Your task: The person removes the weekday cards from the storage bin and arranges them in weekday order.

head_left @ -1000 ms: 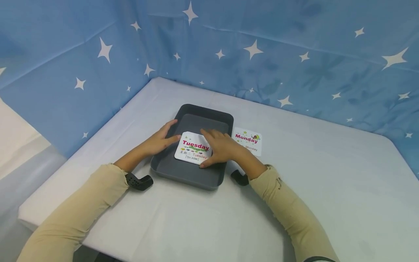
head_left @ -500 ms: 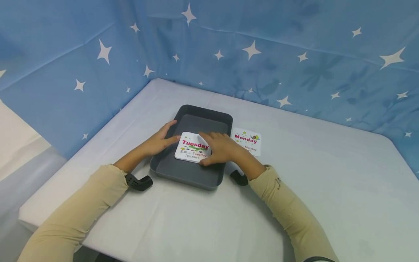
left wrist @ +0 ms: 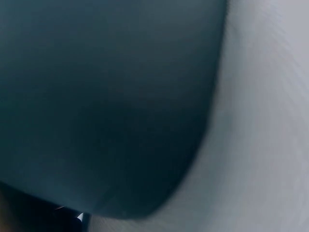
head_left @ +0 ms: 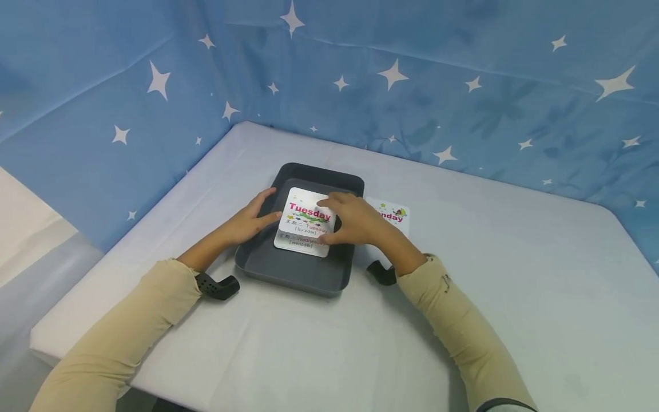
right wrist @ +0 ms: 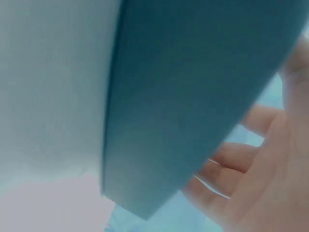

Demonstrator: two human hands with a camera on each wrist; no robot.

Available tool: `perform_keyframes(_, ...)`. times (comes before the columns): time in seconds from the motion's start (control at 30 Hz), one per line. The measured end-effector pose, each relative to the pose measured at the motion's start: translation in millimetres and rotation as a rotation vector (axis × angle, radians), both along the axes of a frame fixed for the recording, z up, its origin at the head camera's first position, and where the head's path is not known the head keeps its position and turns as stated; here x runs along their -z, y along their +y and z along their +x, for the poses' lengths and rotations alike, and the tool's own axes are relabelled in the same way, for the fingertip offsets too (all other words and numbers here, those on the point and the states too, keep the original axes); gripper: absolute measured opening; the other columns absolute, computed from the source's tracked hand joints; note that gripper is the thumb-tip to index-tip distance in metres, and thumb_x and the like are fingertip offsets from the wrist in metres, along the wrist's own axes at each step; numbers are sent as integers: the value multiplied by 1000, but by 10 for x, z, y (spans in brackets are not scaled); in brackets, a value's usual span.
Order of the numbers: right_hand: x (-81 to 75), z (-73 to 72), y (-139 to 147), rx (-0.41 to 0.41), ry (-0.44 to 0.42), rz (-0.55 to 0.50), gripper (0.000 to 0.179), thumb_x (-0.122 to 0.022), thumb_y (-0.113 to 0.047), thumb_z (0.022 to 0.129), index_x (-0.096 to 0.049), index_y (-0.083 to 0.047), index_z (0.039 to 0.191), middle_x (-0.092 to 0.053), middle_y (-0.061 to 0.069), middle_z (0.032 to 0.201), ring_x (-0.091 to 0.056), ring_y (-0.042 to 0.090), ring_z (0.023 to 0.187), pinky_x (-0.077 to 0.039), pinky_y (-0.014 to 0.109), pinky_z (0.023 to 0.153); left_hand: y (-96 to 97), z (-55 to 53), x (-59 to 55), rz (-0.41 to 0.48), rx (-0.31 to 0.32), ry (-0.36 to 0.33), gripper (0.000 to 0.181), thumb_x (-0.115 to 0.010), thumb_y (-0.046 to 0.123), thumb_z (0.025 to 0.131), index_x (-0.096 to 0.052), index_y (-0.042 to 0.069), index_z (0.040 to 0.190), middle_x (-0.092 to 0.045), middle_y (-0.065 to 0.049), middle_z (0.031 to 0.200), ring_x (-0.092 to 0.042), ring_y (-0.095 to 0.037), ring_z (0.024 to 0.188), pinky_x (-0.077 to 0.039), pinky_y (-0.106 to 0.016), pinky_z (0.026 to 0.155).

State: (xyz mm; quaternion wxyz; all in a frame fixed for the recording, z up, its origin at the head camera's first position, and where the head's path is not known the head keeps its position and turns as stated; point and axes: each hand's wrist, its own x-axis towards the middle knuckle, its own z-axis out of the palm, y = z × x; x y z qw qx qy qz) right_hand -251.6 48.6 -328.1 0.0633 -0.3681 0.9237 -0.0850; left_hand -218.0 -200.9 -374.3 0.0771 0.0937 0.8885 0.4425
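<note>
In the head view, my right hand (head_left: 357, 217) pinches a white "Tuesday" card (head_left: 306, 209) by its right side, with the thumb below the index finger. The card covers the upper part of a "Wednesday" card (head_left: 301, 247), which lies in a dark grey tray (head_left: 288, 280). My left hand (head_left: 244, 224) rests at the tray's left rim, index finger and thumb straight, the thumb reaching over the inside. In the right wrist view the tray's outer wall (right wrist: 183, 106) stands beside my right hand's fingers; the left wrist view shows mostly the tray's dark wall (left wrist: 106, 96).
A "Monday" card (head_left: 399, 210) lies on the white-covered table (head_left: 489, 257) right of the tray, partly hidden by my right hand and wrist. Black curved mounts (head_left: 218, 287) sit at both wrists. A blue star-patterned curtain (head_left: 329, 57) closes off the back and left.
The right hand has moved the "Tuesday" card away from me, up in the head view, uncovering the "Wednesday" card's lower part. The left hand and tray have stayed almost where they were.
</note>
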Motion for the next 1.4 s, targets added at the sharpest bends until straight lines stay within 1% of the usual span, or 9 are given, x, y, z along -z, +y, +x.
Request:
perform_keyframes(0.2,-142,-23,160,38,41,7,63,-69,-44,75,-53,-17,129,-32,15,146,-31,35,133,-29,50,107,17,0,16,0,0,5,70,-45,31,95,-4,8,147,-2,-18,153,-1,-34,141,-7,-54,112)
perform_keyframes(0.37,-230,-53,417,98,28,-41,58,-71,-42,74,-57,-18,126,-29,16,147,-28,37,134,-30,51,105,0,7,7,-3,12,9,70,-44,33,95,-4,8,147,-2,-18,153,-1,-35,141,-7,-55,112)
perform_keyframes(0.57,-154,-81,745,108,-8,-33,56,-70,-39,74,-58,-19,125,-31,17,146,-29,39,132,-32,55,102,-45,35,-40,-5,16,-2,71,-45,33,95,-2,10,147,0,-16,153,1,-35,141,-6,-56,111)
perform_keyframes(0.73,-89,-98,937,125,-71,-17,55,-70,-37,74,-57,-18,123,-30,17,146,-27,39,133,-28,58,104,-33,52,-55,-4,15,-8,72,-45,35,95,-1,10,148,1,-16,153,2,-34,141,-5,-56,111)
perform_keyframes(0.83,-64,-115,1092,152,-104,-18,55,-72,-35,73,-56,-17,123,-28,16,147,-25,38,134,-26,58,105,-3,50,-54,-3,18,-13,73,-44,37,95,-1,11,148,2,-16,154,2,-34,141,-5,-56,111)
perform_keyframes(1.0,-25,-155,1413,192,-146,-17,59,-75,-29,73,-52,-16,126,-20,15,150,-22,38,135,-28,56,105,26,35,-36,-7,20,-18,73,-44,36,95,-1,10,147,2,-16,153,2,-35,141,-5,-56,111)
perform_keyframes(1.2,-37,-171,1752,251,-191,23,70,-75,-26,73,-43,-14,134,-14,19,150,-18,42,135,-26,60,103,23,21,-19,-19,15,-21,72,-44,35,95,-1,11,148,2,-15,154,2,-34,141,-5,-56,111)
perform_keyframes(1.3,-60,-174,1871,278,-222,44,74,-75,-25,74,-38,-13,137,-11,21,150,-15,45,134,-25,63,102,22,21,-26,-20,16,-22,73,-44,35,95,-1,11,148,2,-14,154,2,-34,141,-6,-56,111)
perform_keyframes(1.4,-69,-190,1956,289,-249,49,74,-74,-25,74,-38,-13,137,-9,21,150,-14,46,134,-24,64,101,19,17,-21,-21,16,-19,73,-44,36,95,-1,11,148,1,-15,154,2,-34,141,-6,-57,111)
